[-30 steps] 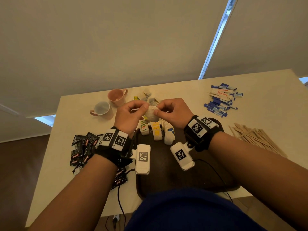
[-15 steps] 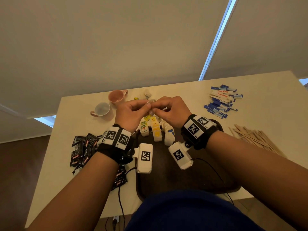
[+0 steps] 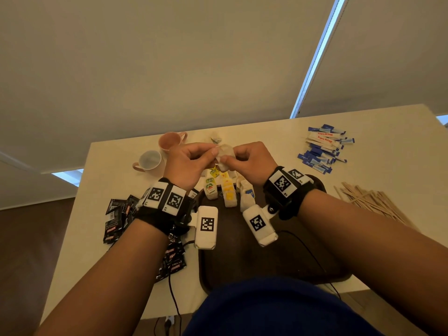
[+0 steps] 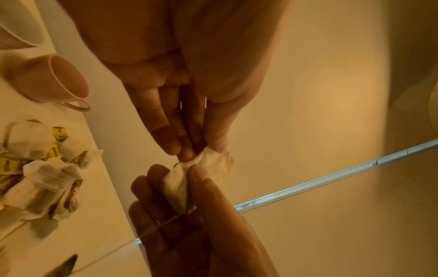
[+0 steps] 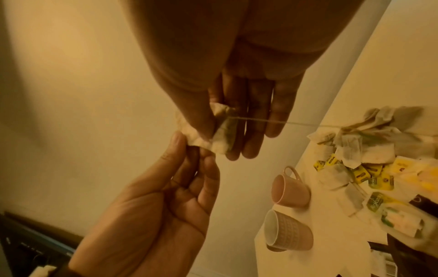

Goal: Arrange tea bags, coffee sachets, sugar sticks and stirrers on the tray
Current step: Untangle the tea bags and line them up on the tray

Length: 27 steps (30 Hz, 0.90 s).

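Holding one tea bag point(image 3: 225, 155) between them, both hands hover above the far end of the tray point(image 3: 242, 251). Half a second ago the fingertips were pressed close together and the bag hardly showed; now the hands have drawn slightly apart and the pale bag is spread out in plain sight between them, much as it was a second ago. The left hand point(image 3: 188, 164) pinches the bag's left edge between thumb and fingertips. The right hand point(image 3: 252, 161) pinches the right edge, thumb on one face and fingers behind. In the right wrist view a thin string point(image 5: 279, 121) runs taut from the bag toward the loose tea bag pile point(image 5: 369, 142) on the table point(image 3: 388, 146).

The held bag lies wholly within the two pinches, raised clear of the row of tea bags point(image 3: 229, 192) lined up on the tray's far end, directly above them. Coffee sachets point(image 3: 116, 219) lie left of the tray, sugar sticks point(image 3: 324, 146) far right, and stirrers point(image 3: 373, 202) right. Two cups point(image 3: 160, 151) lie tipped on their sides at the far left.
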Each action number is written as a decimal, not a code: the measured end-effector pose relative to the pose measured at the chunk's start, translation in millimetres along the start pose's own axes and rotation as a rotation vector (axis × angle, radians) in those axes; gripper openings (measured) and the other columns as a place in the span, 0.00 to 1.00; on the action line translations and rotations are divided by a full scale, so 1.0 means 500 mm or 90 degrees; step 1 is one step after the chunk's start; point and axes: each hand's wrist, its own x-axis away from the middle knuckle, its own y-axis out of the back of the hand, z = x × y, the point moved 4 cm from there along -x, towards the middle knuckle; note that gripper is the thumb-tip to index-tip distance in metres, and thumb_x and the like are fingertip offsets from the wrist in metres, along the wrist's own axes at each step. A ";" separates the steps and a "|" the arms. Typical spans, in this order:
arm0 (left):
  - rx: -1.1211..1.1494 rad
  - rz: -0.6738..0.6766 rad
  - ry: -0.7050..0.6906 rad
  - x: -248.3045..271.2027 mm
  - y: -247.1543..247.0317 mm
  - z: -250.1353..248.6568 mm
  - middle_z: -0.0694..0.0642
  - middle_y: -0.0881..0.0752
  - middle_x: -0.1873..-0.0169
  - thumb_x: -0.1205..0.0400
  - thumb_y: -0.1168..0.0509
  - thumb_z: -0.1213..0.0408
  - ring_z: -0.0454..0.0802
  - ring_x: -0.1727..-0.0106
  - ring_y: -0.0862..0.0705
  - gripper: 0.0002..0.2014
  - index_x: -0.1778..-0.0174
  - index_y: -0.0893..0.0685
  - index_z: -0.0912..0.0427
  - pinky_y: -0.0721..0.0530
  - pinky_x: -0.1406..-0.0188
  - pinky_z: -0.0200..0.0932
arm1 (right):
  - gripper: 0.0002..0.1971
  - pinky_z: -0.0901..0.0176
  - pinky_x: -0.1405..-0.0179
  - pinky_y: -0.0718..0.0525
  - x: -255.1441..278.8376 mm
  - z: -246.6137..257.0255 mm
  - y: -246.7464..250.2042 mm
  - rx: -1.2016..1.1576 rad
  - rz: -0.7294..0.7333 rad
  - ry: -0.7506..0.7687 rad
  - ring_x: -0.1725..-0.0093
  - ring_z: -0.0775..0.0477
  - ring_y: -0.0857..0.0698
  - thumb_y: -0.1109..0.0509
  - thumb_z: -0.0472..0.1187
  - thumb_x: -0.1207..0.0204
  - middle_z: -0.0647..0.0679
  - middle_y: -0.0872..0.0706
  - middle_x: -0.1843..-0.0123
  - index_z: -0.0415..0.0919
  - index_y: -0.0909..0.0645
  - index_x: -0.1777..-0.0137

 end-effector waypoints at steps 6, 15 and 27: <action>0.028 -0.030 0.009 -0.004 0.003 -0.004 0.47 0.07 0.63 0.19 0.29 0.70 0.49 0.56 0.08 0.07 0.56 0.10 0.53 0.10 0.52 0.45 | 0.11 0.71 0.56 0.16 0.017 -0.009 -0.010 -0.106 0.083 -0.057 0.57 0.53 0.08 0.27 0.38 0.22 0.45 0.08 0.60 0.34 0.15 0.41; 0.039 -0.007 0.038 -0.018 0.008 -0.022 0.47 0.08 0.65 0.19 0.30 0.72 0.50 0.58 0.08 0.05 0.57 0.11 0.58 0.08 0.52 0.50 | 0.10 0.65 0.51 0.14 0.051 -0.047 -0.038 -0.133 0.193 -0.102 0.55 0.48 0.09 0.32 0.34 0.18 0.40 0.08 0.56 0.27 0.13 0.48; 0.045 0.024 0.073 -0.021 -0.004 -0.046 0.51 0.08 0.67 0.18 0.30 0.69 0.50 0.64 0.09 0.05 0.56 0.12 0.56 0.08 0.59 0.44 | 0.15 0.41 0.39 0.14 0.079 -0.074 -0.055 -0.200 0.245 -0.255 0.49 0.39 0.10 0.41 0.21 0.20 0.35 0.10 0.48 0.27 0.19 0.38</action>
